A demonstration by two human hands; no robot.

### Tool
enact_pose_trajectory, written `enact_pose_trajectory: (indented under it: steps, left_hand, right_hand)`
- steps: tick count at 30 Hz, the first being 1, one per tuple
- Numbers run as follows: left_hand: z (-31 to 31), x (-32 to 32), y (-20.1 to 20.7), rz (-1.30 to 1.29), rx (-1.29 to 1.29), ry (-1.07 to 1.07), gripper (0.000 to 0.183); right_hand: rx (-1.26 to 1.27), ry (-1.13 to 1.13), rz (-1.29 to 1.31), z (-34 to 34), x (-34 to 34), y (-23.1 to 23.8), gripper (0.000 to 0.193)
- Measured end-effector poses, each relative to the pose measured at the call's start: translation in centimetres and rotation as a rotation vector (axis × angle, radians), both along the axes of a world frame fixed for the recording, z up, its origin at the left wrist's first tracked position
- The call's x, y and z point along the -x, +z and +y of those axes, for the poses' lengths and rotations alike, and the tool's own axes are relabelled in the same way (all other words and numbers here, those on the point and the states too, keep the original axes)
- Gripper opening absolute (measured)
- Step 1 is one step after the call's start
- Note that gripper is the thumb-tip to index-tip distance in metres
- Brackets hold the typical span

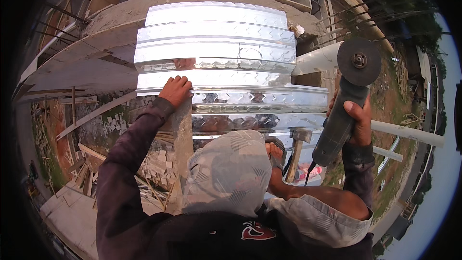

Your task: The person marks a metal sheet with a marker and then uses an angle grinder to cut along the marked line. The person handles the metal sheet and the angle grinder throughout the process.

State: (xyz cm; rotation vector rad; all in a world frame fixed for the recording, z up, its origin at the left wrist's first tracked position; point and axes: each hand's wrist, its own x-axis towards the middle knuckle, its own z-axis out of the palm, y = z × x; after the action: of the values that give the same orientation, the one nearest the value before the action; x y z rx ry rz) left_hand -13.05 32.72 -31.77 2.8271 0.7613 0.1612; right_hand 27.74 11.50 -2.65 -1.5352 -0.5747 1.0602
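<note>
So, the angle grinder (332, 127) first: one of them, one disc (350, 70), and the right hand (358, 115) has its fingers wrapped firmly round the body. Disc end points up and away from that grip, off the metal, and the cord end hangs down below it. Can't tell if it's spinning.

The shiny metal panels (216, 48) are left of that grip, spread out ahead of the person. I count roughly seven or eight bands, but they overlap, so don't hold me to a sheet count. Left hand (178, 90) rests on their left edge, fingers together over the top; can't tell whether it's pinching anything underneath.

How far along? The panels are already laid out in rows, I'd say that much is done. Their ends aren't flush: the nearer rows reach further toward the right hand than the far ones. I can't pick out a fresh cut, so whether any cutting is done or left, no idea.

Further out: one hammer (295, 156) just left of the grinder's lower end, one pinkish-red item (308, 170) below it, kind unclear. Two pale pipe ends (409, 133) stick out right of the right hand. One concrete beam (183, 135) runs just below the left hand.
</note>
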Motion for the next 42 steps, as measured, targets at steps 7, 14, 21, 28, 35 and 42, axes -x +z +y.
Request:
enact_pose_trajectory:
  steps: [7, 14, 21, 28, 35, 42]
  left_hand:
    - [-0.7, -11.7, 16.1, -0.105, 0.913, 0.019, 0.037]
    - [-4.9, -25.0, 23.9, -0.739, 1.619, 0.008, 0.098]
    - [-1.3, -30.6, 31.1, -0.95, 1.322, -0.192, 0.08]
    - [-6.8, -31.3, 33.3, -1.235, 0.859, 0.15, 0.123]
    - [-6.9, -28.8, 30.9, -1.519, 0.745, 0.04, 0.132]
    - [-10.2, -27.1, 26.1, -1.479, 1.534, -0.052, 0.12]
  right_hand:
    - [-0.015, 0.182, 0.157, 5.5, 0.0, -4.1, 0.062]
    - [-0.382, 0.21, 0.149, 11.6, 1.3, -1.7, 0.058]
    - [-0.584, 0.281, 0.12, 15.0, -4.1, 5.6, 0.053]
    - [-0.39, 0.244, -0.024, 18.0, -3.5, 14.9, 0.045]
    - [-0.238, 0.422, -0.121, 20.7, -1.2, 13.6, 0.05]
    - [-0.102, 0.391, -0.053, 19.0, -2.2, 7.7, 0.049]
